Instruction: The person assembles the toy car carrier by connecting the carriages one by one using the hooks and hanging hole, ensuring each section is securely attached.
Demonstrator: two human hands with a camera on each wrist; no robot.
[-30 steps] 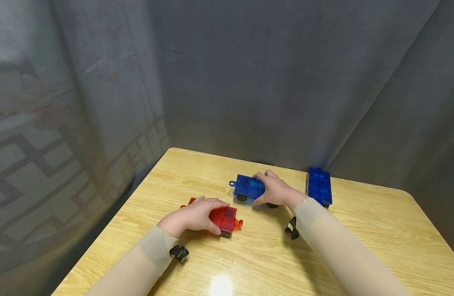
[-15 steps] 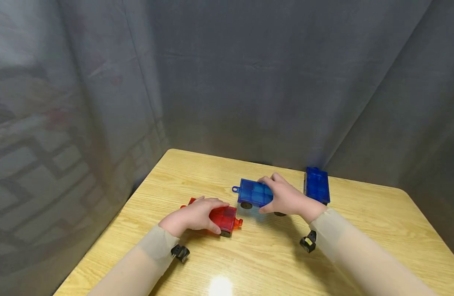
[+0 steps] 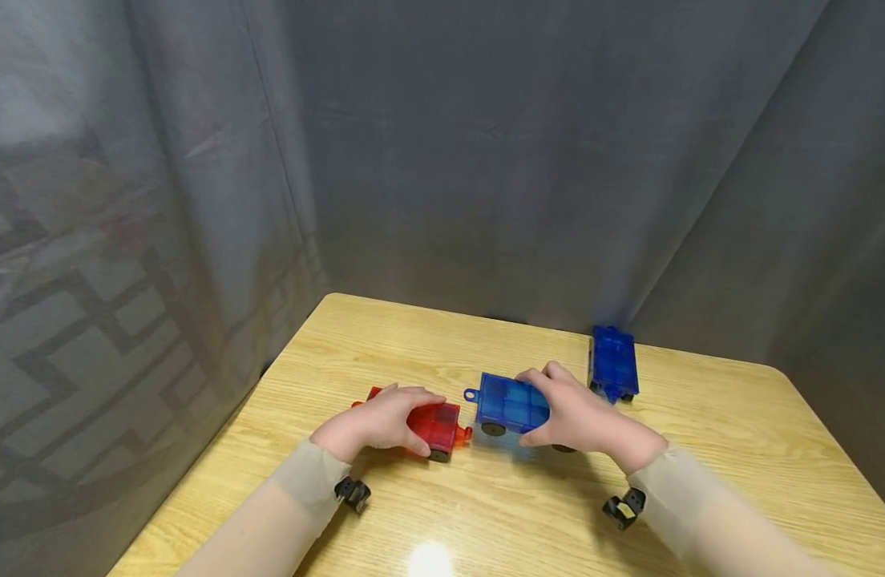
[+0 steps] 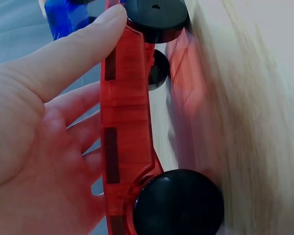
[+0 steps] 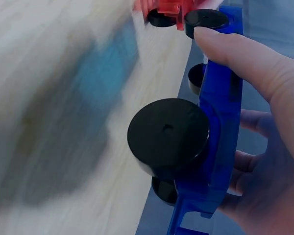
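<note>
Now the left hand [image 3: 376, 423] lies over a red toy wagon [image 3: 434, 428] that stands on its black wheels on the wooden table [image 3: 731, 449], near the table's left side. Its fingers are curled over the top of the red wagon and the thumb presses on the near side, so the hand grips the wagon; the left wrist view shows the thumb [image 4: 73, 54] lying along the red edge, beside one black wheel [image 4: 179, 203]. A small round hitch sticks out at the right end of the red wagon. The right hand [image 3: 583, 418] grips a light blue toy wagon [image 3: 511, 403] in the same way, with fingers over the top and the thumb on the near side. In the right wrist view the thumb [image 5: 240, 54] rests on the blue edge, above a black wheel [image 5: 167, 134]. The blue wagon stands just to the right of the red one, and its ring-shaped loop points to the red hitch; the loop and the hitch are very near, but whether they touch cannot be told. A second, darker blue wagon [image 3: 612, 363] stands alone at the far edge of the table, behind the right hand and apart from it. Grey curtain [image 3: 486, 160] hangs behind the table.
</note>
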